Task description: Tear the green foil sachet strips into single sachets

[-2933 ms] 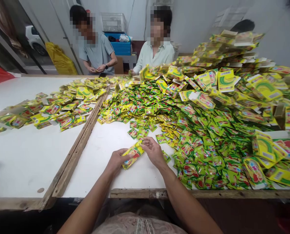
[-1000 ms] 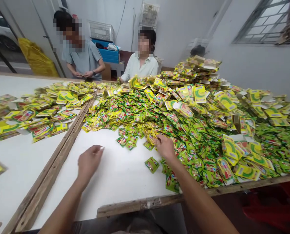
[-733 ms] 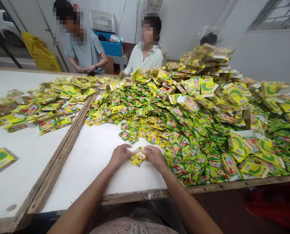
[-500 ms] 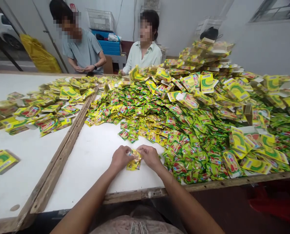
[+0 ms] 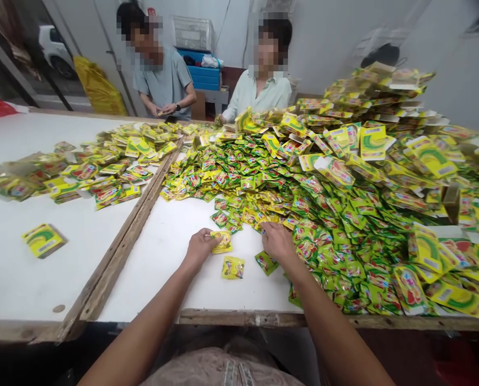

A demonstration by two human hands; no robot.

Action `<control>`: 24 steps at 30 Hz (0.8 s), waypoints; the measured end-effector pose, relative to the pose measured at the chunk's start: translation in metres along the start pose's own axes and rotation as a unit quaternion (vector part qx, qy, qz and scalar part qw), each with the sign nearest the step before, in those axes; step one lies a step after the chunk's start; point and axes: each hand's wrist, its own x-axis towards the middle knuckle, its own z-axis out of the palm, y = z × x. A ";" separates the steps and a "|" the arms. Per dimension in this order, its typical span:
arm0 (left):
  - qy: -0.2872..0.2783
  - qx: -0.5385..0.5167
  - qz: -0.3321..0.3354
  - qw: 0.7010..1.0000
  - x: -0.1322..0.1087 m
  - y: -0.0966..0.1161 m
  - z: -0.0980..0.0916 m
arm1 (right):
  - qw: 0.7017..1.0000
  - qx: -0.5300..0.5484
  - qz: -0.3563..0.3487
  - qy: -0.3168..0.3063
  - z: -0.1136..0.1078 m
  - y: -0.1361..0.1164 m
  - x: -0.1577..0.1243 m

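My left hand [image 5: 201, 247] pinches a small yellow sachet [image 5: 222, 243] by its left edge, just above the white table top. Another yellow sachet [image 5: 233, 267] lies flat on the table below it. Farther right, my right hand [image 5: 278, 242] reaches to the near edge of the heap, its fingers stretched forward and touching yellow sachets [image 5: 252, 215] there. Nothing shows clearly in its grasp, and part of the fingers is hidden. Beside its wrist rests a loose green sachet [image 5: 266, 262]. A big heap of green sachets [image 5: 323, 214] spreads behind and to the right.
Yellow cartons [image 5: 384, 86] are stacked high on the right, and more cartons [image 5: 114, 161] lie on the left. A wooden strip [image 5: 130, 225] divides the table. One carton [image 5: 43, 239] sits alone at left. Two people [image 5: 162, 80] work across the table.
My hands have moved apart. The left keeps a yellow sachet while the right has gone to the heap. A yellow sachet now lies uncovered between them. The view has swung left.
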 end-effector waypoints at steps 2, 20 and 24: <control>0.009 -0.009 -0.005 1.000 -0.003 0.000 -0.002 | 0.999 0.036 -0.001 0.025 -0.001 -0.002 -0.003; 0.044 -0.074 -0.045 0.995 -0.012 0.001 -0.019 | 0.993 0.074 -0.089 -0.009 0.005 -0.067 0.042; 0.048 -0.091 -0.050 0.993 -0.008 0.000 -0.024 | 0.994 0.081 -0.063 0.023 0.018 -0.067 0.039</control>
